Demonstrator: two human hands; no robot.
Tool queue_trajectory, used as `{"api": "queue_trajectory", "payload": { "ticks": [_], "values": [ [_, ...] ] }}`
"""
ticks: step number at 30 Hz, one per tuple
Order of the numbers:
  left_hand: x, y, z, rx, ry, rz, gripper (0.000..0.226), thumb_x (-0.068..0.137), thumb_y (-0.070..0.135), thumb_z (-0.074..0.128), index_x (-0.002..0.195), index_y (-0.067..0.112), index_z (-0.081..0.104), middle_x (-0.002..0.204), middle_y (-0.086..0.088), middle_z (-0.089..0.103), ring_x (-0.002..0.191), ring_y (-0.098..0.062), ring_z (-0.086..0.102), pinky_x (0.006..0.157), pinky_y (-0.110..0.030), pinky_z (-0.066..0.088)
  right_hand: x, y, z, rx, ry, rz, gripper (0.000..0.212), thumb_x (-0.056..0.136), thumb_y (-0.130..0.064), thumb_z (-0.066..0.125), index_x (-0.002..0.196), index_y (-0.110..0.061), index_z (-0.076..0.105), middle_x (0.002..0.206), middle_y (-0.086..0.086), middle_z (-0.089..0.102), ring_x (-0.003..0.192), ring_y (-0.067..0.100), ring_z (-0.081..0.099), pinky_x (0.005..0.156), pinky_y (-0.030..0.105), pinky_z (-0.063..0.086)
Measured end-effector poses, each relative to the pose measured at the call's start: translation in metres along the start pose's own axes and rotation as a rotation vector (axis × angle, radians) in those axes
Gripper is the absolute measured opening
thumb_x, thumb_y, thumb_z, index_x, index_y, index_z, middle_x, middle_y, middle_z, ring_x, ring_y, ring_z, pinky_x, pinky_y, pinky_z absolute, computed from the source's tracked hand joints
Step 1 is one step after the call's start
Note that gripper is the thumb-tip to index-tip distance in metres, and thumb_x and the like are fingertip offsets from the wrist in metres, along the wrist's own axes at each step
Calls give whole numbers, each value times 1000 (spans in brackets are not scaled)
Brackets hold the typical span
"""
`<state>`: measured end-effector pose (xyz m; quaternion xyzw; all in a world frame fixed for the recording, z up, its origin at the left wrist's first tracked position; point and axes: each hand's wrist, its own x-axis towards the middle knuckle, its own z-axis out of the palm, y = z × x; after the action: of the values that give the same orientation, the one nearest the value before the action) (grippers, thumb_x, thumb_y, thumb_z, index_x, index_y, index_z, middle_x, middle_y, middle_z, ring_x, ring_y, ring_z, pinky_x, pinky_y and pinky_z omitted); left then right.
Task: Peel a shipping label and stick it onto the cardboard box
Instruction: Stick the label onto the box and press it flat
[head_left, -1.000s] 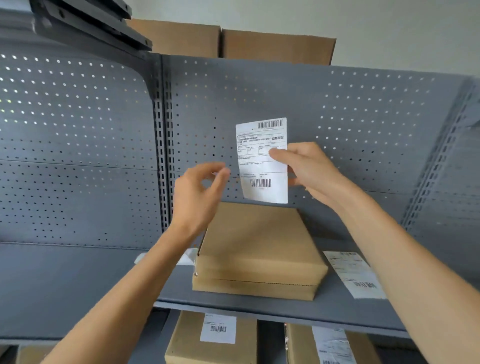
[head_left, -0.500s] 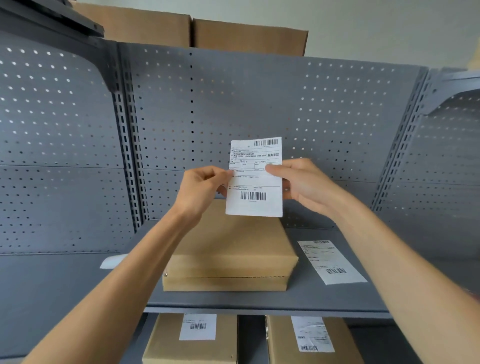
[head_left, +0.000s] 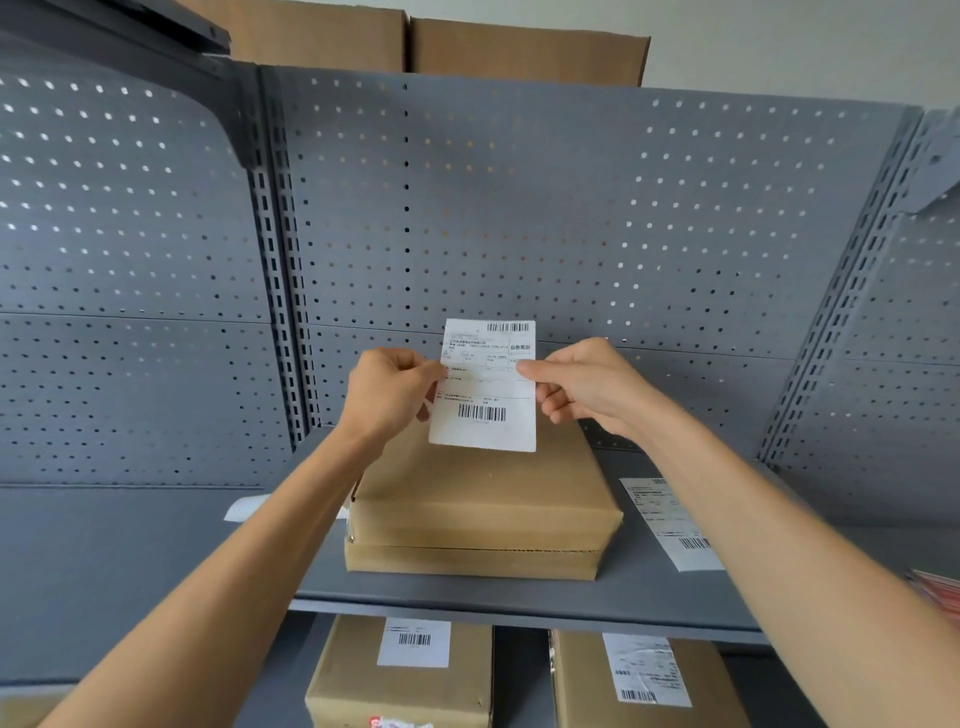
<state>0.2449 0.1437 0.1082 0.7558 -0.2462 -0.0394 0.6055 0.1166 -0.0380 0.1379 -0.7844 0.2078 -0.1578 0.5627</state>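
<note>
A white shipping label with two barcodes hangs upright in the air above a plain brown cardboard box that lies flat on the grey metal shelf. My left hand pinches the label's left edge between thumb and fingers. My right hand pinches its right edge, thumb on the printed face. The label's lower edge overlaps the box's far end in view. The top of the box bears no label.
Another label sheet lies on the shelf right of the box, and a white scrap lies left of it. Two labelled boxes sit on the shelf below. A perforated grey back panel stands behind.
My left hand, free a second ago, has closed on the label's left edge. Both hands have brought the label lower, closer to the box.
</note>
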Motion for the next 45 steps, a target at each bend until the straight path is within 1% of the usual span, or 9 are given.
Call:
{"api": "queue_trajectory", "payload": {
  "ticks": [5, 20, 25, 28, 30, 34, 37, 42, 45],
  "values": [
    [2, -15, -3, 198, -1, -9, 25, 89, 21, 64, 74, 2, 72, 74, -4, 77, 69, -28, 73, 67, -45, 61, 14, 15, 9, -237, -25, 87, 21, 93, -16, 71, 81, 2, 70, 63, 8, 63, 46, 13, 54, 43, 23, 47],
    [0, -31, 2, 315, -33, -36, 25, 85, 22, 68, 62, 15, 74, 70, -2, 74, 63, -21, 61, 60, -32, 50, 19, 28, 26, -420, -40, 67, 27, 94, -25, 70, 73, -7, 69, 63, 5, 66, 44, 10, 54, 41, 19, 44],
    [1, -34, 1, 366, -42, -25, 24, 84, 24, 66, 62, 20, 72, 69, 0, 72, 63, -20, 59, 60, -28, 46, 18, 28, 34, -594, 8, -26, 15, 90, -24, 73, 84, -10, 72, 62, 3, 67, 34, 5, 51, 38, 15, 40],
    [1, -35, 1, 428, -51, -3, 24, 85, 25, 65, 62, 19, 71, 70, -1, 72, 64, -22, 60, 58, -28, 46, 19, 31, 42, -668, 37, -94, 9, 87, -28, 76, 90, -20, 75, 89, 2, 73, 72, 16, 66, 71, 29, 57],
    [1, -36, 0, 472, -51, 12, 25, 85, 26, 64, 61, 19, 68, 70, -1, 71, 66, -24, 62, 58, -27, 45, 18, 31, 46, -714, 56, -114, 16, 87, -30, 76, 101, -22, 76, 112, 0, 73, 100, 19, 67, 93, 38, 54],
    [1, -38, -3, 568, -47, 39, 33, 84, 27, 62, 53, 19, 56, 64, 1, 64, 57, -22, 51, 51, -26, 35, 15, 31, 49, -771, 62, -140, 29, 90, -32, 72, 118, -23, 74, 115, 0, 74, 109, 20, 65, 91, 37, 52],
    [0, -40, -4, 687, -50, 70, 23, 83, 30, 60, 65, 15, 63, 69, -3, 68, 61, -25, 56, 53, -27, 39, 14, 32, 50, -816, 72, -152, 31, 92, -35, 70, 122, -26, 72, 113, -2, 75, 109, 19, 65, 89, 36, 52],
    [-1, -38, -5, 878, -96, 142, 16, 82, 32, 60, 73, 18, 60, 76, -4, 65, 75, -31, 61, 66, -32, 50, 14, 38, 49, -848, 44, -196, 35, 96, -35, 64, 129, -24, 68, 120, -2, 69, 113, 19, 61, 81, 31, 42],
    [5, -34, -6, 922, -89, 207, 15, 85, 31, 59, 93, 19, 66, 93, -2, 66, 87, -30, 61, 79, -38, 49, 20, 40, 50, -930, -6, -219, 42, 101, -41, 54, 139, -23, 59, 132, 2, 58, 127, 24, 51, 93, 37, 42]
  ]
}}
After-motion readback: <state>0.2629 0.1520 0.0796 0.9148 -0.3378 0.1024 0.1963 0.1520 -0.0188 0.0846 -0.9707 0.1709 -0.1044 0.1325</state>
